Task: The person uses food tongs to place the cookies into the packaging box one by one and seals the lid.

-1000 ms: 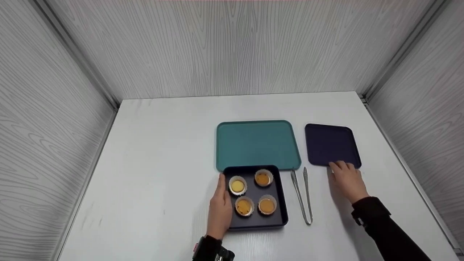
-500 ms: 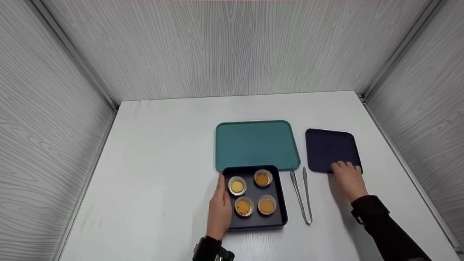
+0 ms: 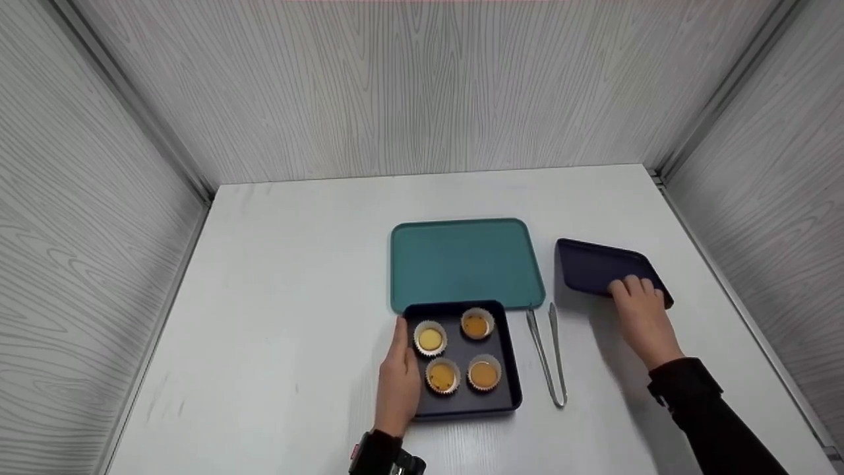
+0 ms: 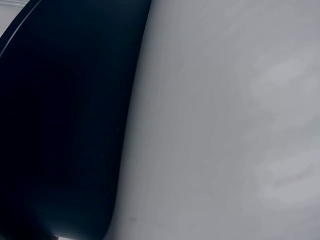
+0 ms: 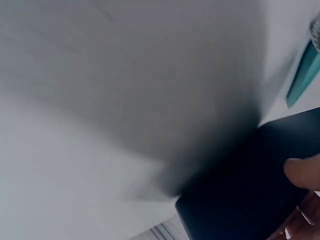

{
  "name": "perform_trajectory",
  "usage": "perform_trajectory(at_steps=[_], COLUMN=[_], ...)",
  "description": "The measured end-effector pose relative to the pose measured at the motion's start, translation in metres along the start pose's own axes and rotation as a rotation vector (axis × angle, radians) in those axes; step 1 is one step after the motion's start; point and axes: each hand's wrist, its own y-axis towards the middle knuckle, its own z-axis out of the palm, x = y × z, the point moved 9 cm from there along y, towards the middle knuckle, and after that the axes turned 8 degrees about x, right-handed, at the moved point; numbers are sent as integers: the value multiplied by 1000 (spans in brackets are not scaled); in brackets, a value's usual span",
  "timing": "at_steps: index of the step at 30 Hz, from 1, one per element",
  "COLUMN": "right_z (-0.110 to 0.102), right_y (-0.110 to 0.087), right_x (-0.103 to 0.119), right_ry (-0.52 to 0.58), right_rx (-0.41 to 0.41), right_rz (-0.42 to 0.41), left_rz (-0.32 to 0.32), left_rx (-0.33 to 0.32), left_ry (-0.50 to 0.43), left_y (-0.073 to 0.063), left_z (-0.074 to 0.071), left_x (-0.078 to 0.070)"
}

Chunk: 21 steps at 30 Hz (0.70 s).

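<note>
My right hand (image 3: 643,320) grips the near edge of a shallow dark purple square tray (image 3: 593,267). That edge is raised and the tray tilts, casting a shadow on the table. In the right wrist view, the thumb (image 5: 300,172) presses on the tray's dark underside (image 5: 240,185), fingers on its other face. A deeper dark square baking pan (image 3: 461,404) holds several small cupcakes (image 3: 443,377) in pale paper cups. Along its left wall lies my left hand (image 3: 399,386), fingers straight. The left wrist view shows the pan's outer wall (image 4: 75,125), with no fingers visible.
A teal rectangular tray (image 3: 468,264) lies just behind the pan. Metal tongs (image 3: 559,363), arms spread and tips pointing away, lie between the pan and my right hand. Grey wood-grain panels (image 3: 422,92) wall the white table (image 3: 283,277) at the back and both sides.
The purple tray slid slightly toward me, then its near edge rose as my right hand lifted it. My left hand and the pan stayed in place.
</note>
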Motion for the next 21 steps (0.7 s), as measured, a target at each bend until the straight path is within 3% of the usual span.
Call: perform_trajectory(at_steps=[13,21], right_z=[-51,-79], right_y=[8,16], right_x=[16,25], right_ry=[51,49], right_rx=[-221,-273], right_rz=[-68,-53], left_rz=[-10,-13], left_rx=[1,3], left_ry=[2,-3], left_y=[0,-1], left_z=[-2,-2], left_x=[1,1])
